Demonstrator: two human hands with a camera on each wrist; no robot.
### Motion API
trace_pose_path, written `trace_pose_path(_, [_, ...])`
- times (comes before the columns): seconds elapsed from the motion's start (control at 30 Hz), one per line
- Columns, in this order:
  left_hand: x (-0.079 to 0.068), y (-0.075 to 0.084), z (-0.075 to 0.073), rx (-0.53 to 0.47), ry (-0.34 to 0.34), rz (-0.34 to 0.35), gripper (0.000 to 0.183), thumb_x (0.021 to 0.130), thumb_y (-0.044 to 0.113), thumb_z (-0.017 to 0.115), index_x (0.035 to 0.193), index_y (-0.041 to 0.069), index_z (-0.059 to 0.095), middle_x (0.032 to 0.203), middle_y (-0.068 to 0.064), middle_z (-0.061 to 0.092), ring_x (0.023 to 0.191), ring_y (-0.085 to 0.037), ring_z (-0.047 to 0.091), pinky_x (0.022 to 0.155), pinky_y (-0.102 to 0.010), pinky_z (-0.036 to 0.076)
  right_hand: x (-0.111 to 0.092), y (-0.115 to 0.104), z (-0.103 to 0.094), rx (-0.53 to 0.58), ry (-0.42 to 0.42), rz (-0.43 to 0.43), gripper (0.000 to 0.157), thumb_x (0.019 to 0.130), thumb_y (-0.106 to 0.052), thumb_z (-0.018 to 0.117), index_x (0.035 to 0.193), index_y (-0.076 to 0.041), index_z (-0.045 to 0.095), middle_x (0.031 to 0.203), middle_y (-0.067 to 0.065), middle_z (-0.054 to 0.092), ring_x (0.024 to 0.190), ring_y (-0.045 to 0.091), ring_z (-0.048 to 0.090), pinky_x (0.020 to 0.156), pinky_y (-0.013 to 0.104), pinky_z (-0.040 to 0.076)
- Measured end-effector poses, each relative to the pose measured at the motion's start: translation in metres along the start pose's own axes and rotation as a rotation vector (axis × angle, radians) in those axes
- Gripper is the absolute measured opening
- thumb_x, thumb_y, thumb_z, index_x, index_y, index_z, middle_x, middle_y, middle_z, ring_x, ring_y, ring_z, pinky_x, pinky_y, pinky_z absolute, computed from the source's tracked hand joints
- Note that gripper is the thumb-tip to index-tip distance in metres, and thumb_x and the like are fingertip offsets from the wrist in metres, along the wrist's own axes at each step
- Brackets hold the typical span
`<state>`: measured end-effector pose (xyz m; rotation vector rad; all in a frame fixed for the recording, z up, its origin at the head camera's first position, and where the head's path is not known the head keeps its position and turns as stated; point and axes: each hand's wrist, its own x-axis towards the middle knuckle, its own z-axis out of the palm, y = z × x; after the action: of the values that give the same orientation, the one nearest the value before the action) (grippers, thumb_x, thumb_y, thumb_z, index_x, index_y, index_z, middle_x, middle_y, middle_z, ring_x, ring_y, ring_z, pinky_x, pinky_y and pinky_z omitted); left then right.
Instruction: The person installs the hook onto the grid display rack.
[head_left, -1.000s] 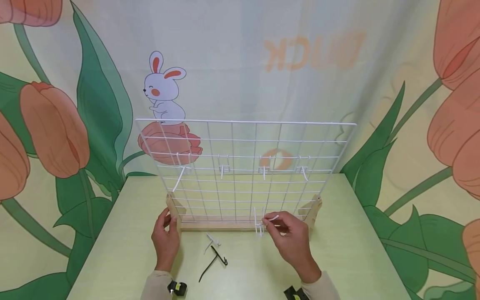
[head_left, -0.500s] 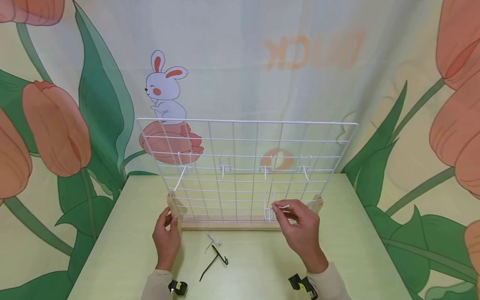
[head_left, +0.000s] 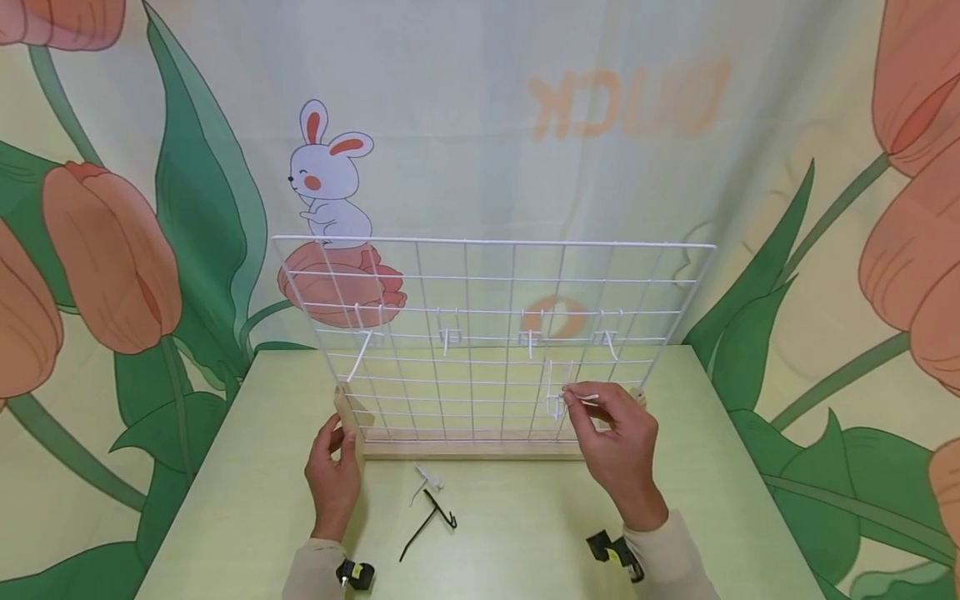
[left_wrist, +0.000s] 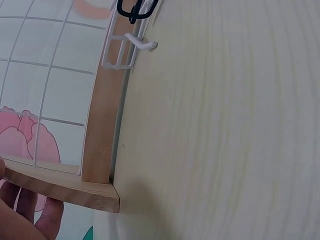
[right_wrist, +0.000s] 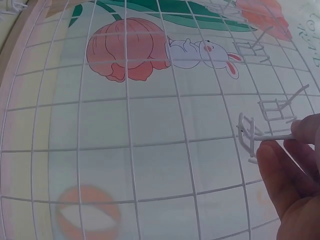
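My left hand (head_left: 332, 483) grips the left wooden side piece (head_left: 347, 412) of the stand that carries a white wire grid (head_left: 495, 243). Its fingers (left_wrist: 50, 215) lie against the outer face of that wood in the left wrist view. With thumb and fingertips, my right hand (head_left: 618, 454) pinches the prong of a white display hook (right_wrist: 274, 137), in front of the grid's lower right part. The hook's looped back faces the wires; whether it touches them I cannot tell. Several white hooks (head_left: 529, 340) hang in a row across the grid.
On the table (head_left: 510, 533), in front of the stand's wooden base bar (head_left: 465, 452), lie a white hook (head_left: 426, 478) and a black hook (head_left: 438, 510). A curtain (head_left: 465, 150) printed with flowers and a rabbit hangs behind the grid.
My right hand has moved up and to the right with the white hook, from near the base bar to higher before the grid. The left hand has stayed on the wood.
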<state>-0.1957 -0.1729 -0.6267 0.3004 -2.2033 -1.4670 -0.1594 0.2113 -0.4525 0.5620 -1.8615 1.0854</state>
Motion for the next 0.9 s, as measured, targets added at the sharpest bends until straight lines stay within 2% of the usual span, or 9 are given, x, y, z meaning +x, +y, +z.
trace_pose_path(0.27, [0.003,-0.001,0.002,-0.008,-0.003,0.019,0.041,0.111,0.023,0.058,0.152,0.019,0.056,0.13,-0.015,0.07,0.112,-0.011,0.059,0.077,-0.005,0.043,0.005,0.014,-0.003,-0.074,0.014,-0.001,0.026,0.077,0.011,0.087,0.098,-0.003,0.08,0.093,0.01,0.08,0.078,0.024,0.077,0.08,0.015,0.058])
trace_pose_path(0.53, [0.001,-0.007,0.002,-0.006,0.013,0.024,0.04,0.109,0.018,0.06,0.149,0.017,0.059,0.126,-0.015,0.072,0.107,-0.002,0.058,0.075,-0.007,0.045,-0.004,0.023,-0.001,-0.119,0.003,-0.039,0.03,0.074,0.013,0.088,0.097,-0.004,0.08,0.091,0.008,0.079,0.079,0.024,0.076,0.082,0.013,0.056])
trace_pose_path(0.9, [0.001,-0.005,0.002,0.013,0.011,0.022,0.04,0.11,0.02,0.058,0.151,0.018,0.057,0.13,-0.015,0.071,0.112,-0.014,0.061,0.077,-0.007,0.044,-0.011,0.022,0.002,-0.098,-0.035,-0.049,0.031,0.075,0.014,0.086,0.099,-0.005,0.081,0.097,0.009,0.081,0.084,0.025,0.077,0.086,0.011,0.054])
